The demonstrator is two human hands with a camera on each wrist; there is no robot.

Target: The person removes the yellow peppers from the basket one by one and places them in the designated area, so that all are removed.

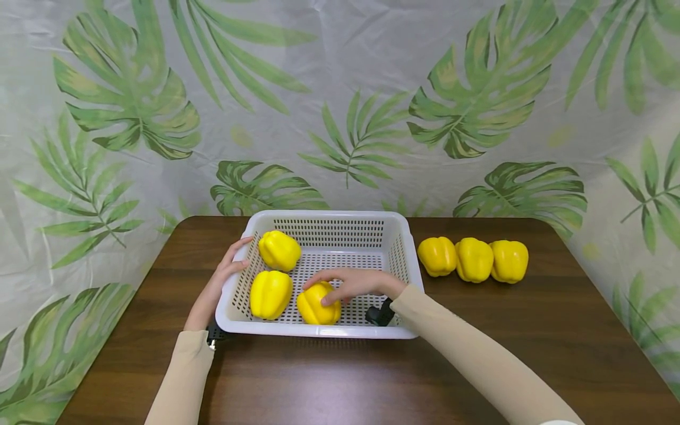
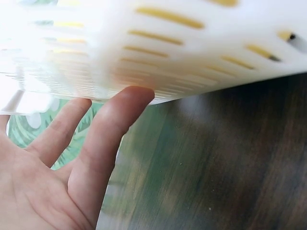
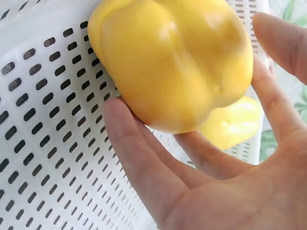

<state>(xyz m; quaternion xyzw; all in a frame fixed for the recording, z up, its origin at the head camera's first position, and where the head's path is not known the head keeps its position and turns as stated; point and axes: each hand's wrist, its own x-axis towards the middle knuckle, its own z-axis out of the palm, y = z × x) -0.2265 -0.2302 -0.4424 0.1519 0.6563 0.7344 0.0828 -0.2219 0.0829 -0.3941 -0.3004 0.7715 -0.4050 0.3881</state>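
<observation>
In the head view a yellow bell pepper (image 1: 316, 307) sits at the front middle of a white perforated plastic basket (image 1: 324, 332). My right hand (image 1: 353, 282) grips this pepper from above, thumb on its near side and fingers around it. The right wrist view shows the pepper (image 3: 163, 62) between thumb and fingers, close over the slotted basket surface. My left hand (image 1: 220, 280) rests at the basket's left side with fairly straight fingers. The left wrist view has its fingertips against the outer basket wall (image 2: 158, 62). Two more peppers lie at the basket's left, one behind (image 1: 279, 250) and one in front (image 1: 271, 295).
Three yellow bell peppers (image 1: 474, 260) stand in a row on the dark wooden table (image 1: 531, 330), right of the basket. Behind the table hangs a leaf-patterned cloth (image 1: 350, 71). A black wrist device (image 1: 378, 314) shows under the right wrist.
</observation>
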